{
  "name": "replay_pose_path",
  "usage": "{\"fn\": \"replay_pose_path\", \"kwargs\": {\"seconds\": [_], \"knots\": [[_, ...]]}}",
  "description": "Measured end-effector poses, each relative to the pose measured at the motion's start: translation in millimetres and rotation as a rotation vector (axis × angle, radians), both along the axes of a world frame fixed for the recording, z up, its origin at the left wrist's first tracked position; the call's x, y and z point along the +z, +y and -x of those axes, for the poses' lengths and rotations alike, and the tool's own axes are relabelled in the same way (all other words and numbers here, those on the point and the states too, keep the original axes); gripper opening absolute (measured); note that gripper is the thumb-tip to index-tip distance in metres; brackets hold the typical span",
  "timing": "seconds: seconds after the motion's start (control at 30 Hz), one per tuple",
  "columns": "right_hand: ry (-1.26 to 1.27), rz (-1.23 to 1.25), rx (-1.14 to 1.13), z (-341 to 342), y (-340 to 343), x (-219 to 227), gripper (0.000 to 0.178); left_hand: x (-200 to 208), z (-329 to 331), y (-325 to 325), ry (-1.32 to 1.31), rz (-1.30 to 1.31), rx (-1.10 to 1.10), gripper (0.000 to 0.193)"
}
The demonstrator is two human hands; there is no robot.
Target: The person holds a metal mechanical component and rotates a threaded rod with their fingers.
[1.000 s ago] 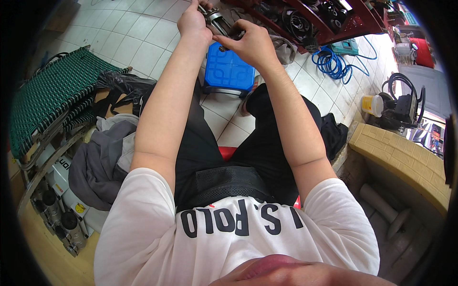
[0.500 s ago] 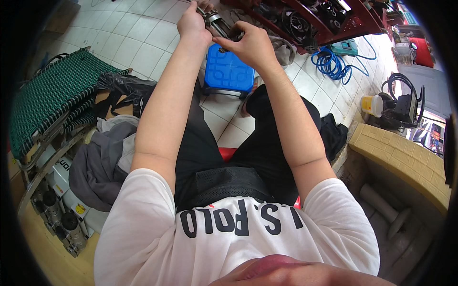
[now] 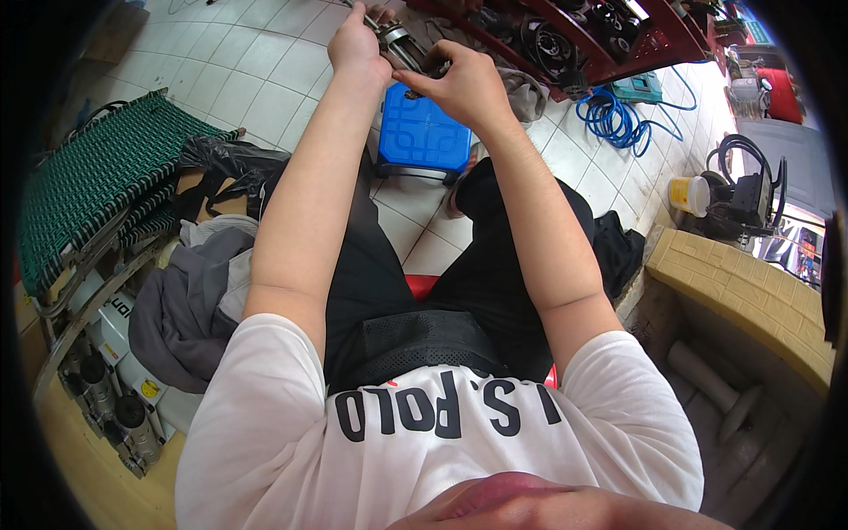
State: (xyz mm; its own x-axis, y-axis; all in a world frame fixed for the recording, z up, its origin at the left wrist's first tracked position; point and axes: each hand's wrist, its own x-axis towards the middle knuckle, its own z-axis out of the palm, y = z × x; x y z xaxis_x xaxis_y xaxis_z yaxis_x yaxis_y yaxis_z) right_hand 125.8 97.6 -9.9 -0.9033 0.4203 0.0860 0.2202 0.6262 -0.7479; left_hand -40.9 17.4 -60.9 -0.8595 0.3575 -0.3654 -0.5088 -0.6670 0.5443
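Note:
Near the top of the head view, both my hands are closed about a cylindrical metal part (image 3: 399,41) with ribbed, silvery sections. My left hand (image 3: 356,44) wraps its left side, palm turned up, with some fingers behind the part. From the right, my right hand (image 3: 466,81) grips its near end between thumb and bent fingers. A small brass-coloured bit (image 3: 411,93) shows just under the right thumb. The part's exact kind cannot be made out. Below the hands, on the floor between my legs, stands a blue box (image 3: 426,132) with a patterned lid.
A dark red rack (image 3: 649,57) of machine parts stands ahead right, by a coiled blue hose (image 3: 609,119). On my left are a green woven folding bed (image 3: 97,177), a black plastic bag (image 3: 234,159) and grey cloth (image 3: 190,309). A yellow ledge (image 3: 742,291) runs along the right.

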Motion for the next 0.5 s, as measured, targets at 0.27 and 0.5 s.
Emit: {"fn": "replay_pose_path", "kwargs": {"seconds": [0.27, 0.5], "knots": [[0.003, 0.004, -0.003, -0.9, -1.3, 3.1, 0.053, 5.5, -2.2, -4.6, 0.008, -0.063, -0.01, 0.03], [-0.002, -0.001, -0.007, 1.2, 0.4, -2.2, 0.056, 5.0, -1.0, -2.1, 0.003, 0.023, -0.037, 0.029]]}}
